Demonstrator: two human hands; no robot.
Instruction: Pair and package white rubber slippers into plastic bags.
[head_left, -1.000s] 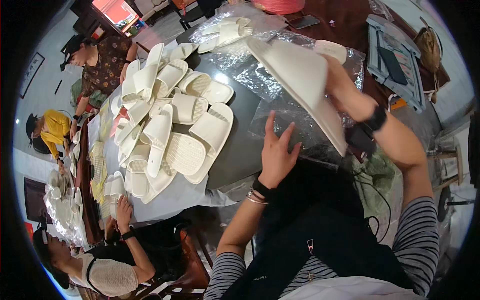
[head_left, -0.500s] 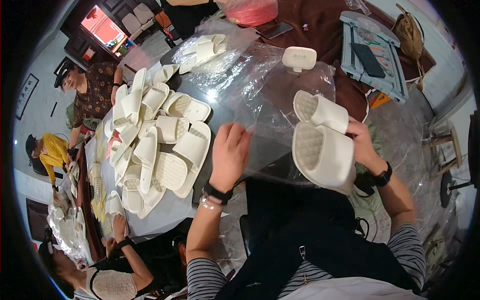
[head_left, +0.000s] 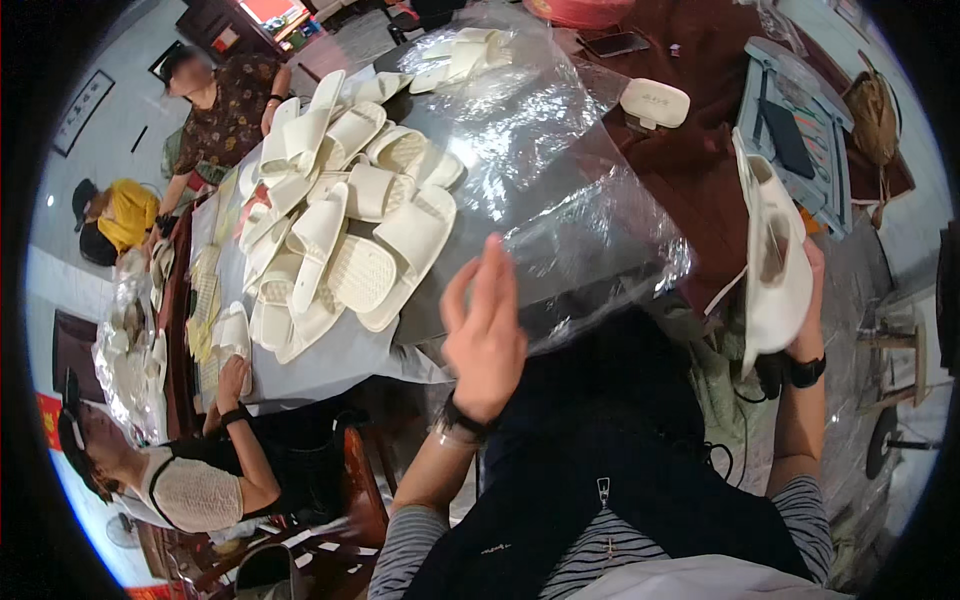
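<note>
My right hand (head_left: 806, 300) grips a pair of white slippers (head_left: 772, 255), held upright off to my right, away from the table. My left hand (head_left: 487, 330) hovers open, fingers apart, at the near edge of a large sheet of clear plastic (head_left: 560, 170) spread over the table. It holds nothing. A heap of several white slippers (head_left: 345, 220) lies on the table to the left of my left hand.
A single white slipper (head_left: 655, 102) lies on the far brown table beside a phone (head_left: 618, 43). A grey tray (head_left: 795, 130) is at the right. Three other people sit along the left: one near me (head_left: 190, 480), two farther off (head_left: 225, 110).
My right hand swung the pair of slippers from in front of me out to the right and turned them upright. My left hand lifted off the plastic.
</note>
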